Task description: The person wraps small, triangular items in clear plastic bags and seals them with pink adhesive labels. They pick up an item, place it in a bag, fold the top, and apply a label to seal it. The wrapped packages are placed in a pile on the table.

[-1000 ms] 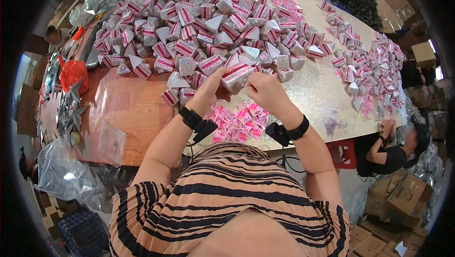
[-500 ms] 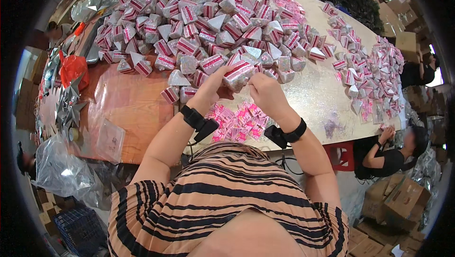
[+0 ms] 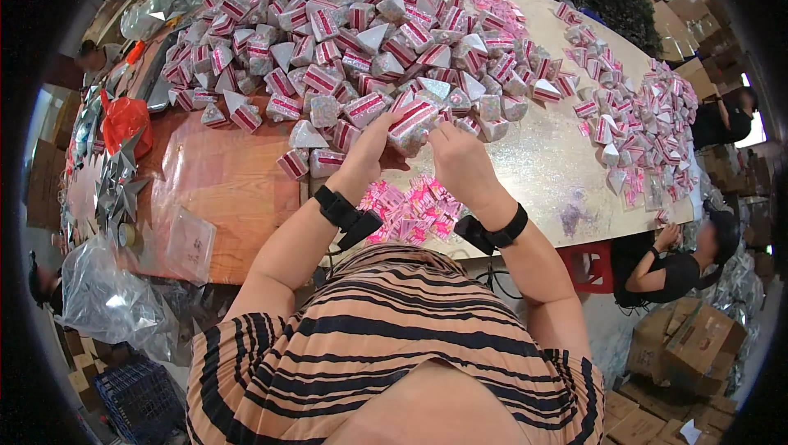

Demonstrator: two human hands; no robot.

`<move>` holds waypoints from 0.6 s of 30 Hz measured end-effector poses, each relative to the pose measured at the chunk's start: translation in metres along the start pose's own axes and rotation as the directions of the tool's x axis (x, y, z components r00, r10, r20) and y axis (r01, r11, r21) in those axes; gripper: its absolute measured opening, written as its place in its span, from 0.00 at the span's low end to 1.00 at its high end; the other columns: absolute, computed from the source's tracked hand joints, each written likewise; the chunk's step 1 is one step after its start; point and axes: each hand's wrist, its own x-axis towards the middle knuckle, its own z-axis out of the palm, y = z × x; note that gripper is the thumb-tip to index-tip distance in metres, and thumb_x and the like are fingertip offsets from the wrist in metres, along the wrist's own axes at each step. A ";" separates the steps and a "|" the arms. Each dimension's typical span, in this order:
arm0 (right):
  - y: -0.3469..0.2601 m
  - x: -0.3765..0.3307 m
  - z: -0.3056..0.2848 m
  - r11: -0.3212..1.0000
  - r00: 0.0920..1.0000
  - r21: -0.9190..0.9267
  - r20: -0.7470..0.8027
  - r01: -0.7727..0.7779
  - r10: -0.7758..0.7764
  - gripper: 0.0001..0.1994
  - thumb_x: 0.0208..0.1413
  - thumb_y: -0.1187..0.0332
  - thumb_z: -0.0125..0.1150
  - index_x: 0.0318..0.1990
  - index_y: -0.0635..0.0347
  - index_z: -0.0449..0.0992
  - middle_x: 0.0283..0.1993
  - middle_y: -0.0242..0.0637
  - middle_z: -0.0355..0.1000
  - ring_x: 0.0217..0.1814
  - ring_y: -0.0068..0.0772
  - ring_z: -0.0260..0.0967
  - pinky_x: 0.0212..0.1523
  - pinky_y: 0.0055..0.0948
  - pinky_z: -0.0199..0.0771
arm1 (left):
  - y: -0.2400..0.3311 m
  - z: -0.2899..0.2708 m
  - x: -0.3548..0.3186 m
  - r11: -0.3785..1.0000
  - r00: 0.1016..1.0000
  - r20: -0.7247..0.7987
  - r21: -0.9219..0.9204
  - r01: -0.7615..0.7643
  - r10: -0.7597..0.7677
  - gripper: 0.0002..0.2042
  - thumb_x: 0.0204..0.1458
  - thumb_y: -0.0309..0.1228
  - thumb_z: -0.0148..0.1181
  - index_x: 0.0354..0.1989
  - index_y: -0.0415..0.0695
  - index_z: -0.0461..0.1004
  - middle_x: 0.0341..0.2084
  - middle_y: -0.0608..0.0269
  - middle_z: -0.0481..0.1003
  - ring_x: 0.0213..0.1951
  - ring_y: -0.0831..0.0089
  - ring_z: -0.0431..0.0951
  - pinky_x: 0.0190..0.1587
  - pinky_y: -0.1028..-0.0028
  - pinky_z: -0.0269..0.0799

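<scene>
My left hand [image 3: 368,153] grips a wedge-shaped cake-slice ornament [image 3: 413,126], glittery white with dark pink bands, above the near part of the table. My right hand [image 3: 462,158] is closed in a pinch at the ornament's right end; whatever lies between its fingertips is too small to make out. Beyond both hands rises a big heap of similar cake-slice ornaments [image 3: 320,80]. Between my wrists, close to my body, lies a loose pile of small pink printed cards [image 3: 410,208].
Another spread of ornaments [image 3: 636,125] covers the table's right side, where a person in black [image 3: 673,268] sits. Silver stars [image 3: 123,178], a red plastic bag [image 3: 125,121] and a clear flat bag [image 3: 190,244] lie left. Cardboard boxes [image 3: 689,342] stand on the floor at right.
Both hands stay at the ornament, with only a slight shift of my right hand's fingers and wrist. The ornament remains in my left hand.
</scene>
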 end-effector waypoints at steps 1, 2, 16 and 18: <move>0.000 0.000 0.000 1.000 1.000 0.018 0.007 -0.012 0.012 0.02 0.45 0.78 0.52 0.27 0.65 0.67 0.28 0.46 0.64 0.29 0.51 0.66 0.29 0.39 0.68 | -0.002 -0.001 0.001 1.000 1.000 0.010 -0.009 -0.006 0.006 0.19 0.52 0.48 0.51 0.38 0.43 0.74 0.23 0.61 0.75 0.23 0.71 0.76 0.26 0.70 0.76; 0.002 -0.002 0.001 0.999 1.000 0.035 0.014 -0.024 0.023 0.02 0.46 0.78 0.52 0.28 0.65 0.67 0.28 0.46 0.65 0.29 0.51 0.67 0.30 0.40 0.68 | -0.005 -0.002 0.003 1.000 1.000 0.019 -0.019 -0.011 0.011 0.19 0.53 0.49 0.51 0.39 0.44 0.74 0.24 0.62 0.76 0.24 0.72 0.76 0.27 0.71 0.76; 0.010 -0.006 0.004 0.976 0.987 0.157 -0.017 -0.153 0.158 0.02 0.48 0.77 0.52 0.28 0.66 0.69 0.28 0.48 0.68 0.31 0.52 0.67 0.32 0.42 0.67 | -0.015 -0.004 0.009 0.874 0.872 0.151 0.075 -0.480 0.466 0.23 0.53 0.36 0.58 0.53 0.35 0.63 0.40 0.59 0.73 0.38 0.76 0.75 0.34 0.77 0.74; 0.006 -0.008 0.005 0.978 0.985 0.134 -0.036 -0.160 0.166 0.01 0.47 0.78 0.52 0.27 0.66 0.69 0.27 0.48 0.68 0.30 0.51 0.68 0.32 0.41 0.67 | -0.019 -0.001 0.005 0.871 0.874 0.121 0.099 -0.482 0.470 0.25 0.54 0.36 0.58 0.55 0.34 0.61 0.42 0.58 0.72 0.39 0.76 0.75 0.35 0.76 0.75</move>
